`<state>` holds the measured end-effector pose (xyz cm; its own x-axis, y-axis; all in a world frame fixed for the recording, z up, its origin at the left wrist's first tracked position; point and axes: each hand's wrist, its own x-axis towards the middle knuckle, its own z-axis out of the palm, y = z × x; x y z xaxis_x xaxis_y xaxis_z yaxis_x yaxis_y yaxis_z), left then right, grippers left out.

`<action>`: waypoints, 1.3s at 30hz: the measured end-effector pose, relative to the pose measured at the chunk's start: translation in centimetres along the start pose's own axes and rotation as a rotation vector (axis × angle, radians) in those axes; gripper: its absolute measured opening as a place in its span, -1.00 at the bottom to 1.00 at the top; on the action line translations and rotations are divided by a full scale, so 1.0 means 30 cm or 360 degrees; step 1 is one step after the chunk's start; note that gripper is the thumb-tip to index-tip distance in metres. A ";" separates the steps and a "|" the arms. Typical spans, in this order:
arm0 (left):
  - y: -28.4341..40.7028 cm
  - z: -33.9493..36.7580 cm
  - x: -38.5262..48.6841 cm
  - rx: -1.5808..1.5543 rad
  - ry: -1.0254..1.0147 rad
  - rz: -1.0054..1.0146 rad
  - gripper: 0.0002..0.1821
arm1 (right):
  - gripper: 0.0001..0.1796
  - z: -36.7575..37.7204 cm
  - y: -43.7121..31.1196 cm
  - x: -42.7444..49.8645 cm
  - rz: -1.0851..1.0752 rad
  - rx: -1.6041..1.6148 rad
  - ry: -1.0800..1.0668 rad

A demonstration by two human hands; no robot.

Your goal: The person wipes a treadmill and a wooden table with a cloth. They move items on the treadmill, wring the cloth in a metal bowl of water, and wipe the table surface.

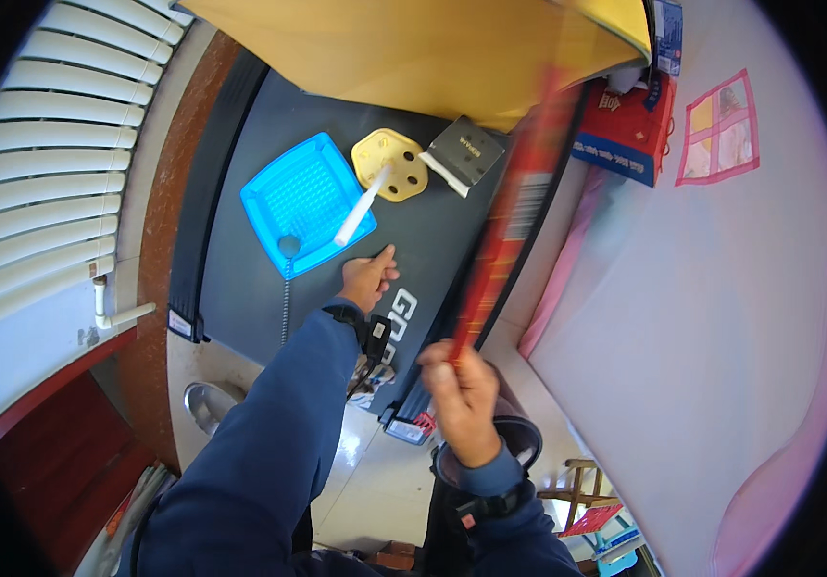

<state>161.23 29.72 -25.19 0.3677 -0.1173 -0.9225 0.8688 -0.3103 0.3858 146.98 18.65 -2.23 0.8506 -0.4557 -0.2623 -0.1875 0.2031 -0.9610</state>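
Observation:
My right hand [461, 404] grips the lower end of a long, flat red package [507, 223]. The package is motion-blurred, slants up to the right and bears a barcode. My left hand [370, 278] hovers over or rests on the dark treadmill belt [428, 252], one finger extended and the others curled; I see nothing in it. Beyond it lies a blue plastic basket [305, 180]. A white rod [360, 216] crosses the basket's right edge and a yellow plastic piece with holes [406, 177]. A grey disc [289, 246] on a flexible stem overlaps the basket's near corner.
A black box [464, 148] sits right of the yellow piece. A yellow sheet [413, 50] hangs over the far end. To the left is a white radiator [60, 166]; to the right, a red and blue bag [626, 130] and pale fabric [680, 310]. A dark bin [518, 425] stands beneath my right arm.

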 end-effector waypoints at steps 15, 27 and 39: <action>-0.060 0.000 0.035 -0.0308 -0.0108 0.0251 -0.64 | -0.85 0.088 0.369 0.333 -0.0650 -0.1238 -0.0204; 0.007 0.025 0.035 0.0074 0.0280 -0.0097 -0.45 | -0.71 -0.353 0.392 0.556 -0.0198 -0.0850 0.0486; 0.041 0.057 0.002 0.0074 0.0452 -0.0170 -0.53 | -0.53 -1.338 0.323 1.118 0.0258 -0.1633 0.1235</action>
<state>161.74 27.71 -24.80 0.3588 0.1849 -0.9149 0.8939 -0.3504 0.2797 153.98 -29.46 -23.85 0.3426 -0.9390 -0.0310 -0.8433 -0.2928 -0.4507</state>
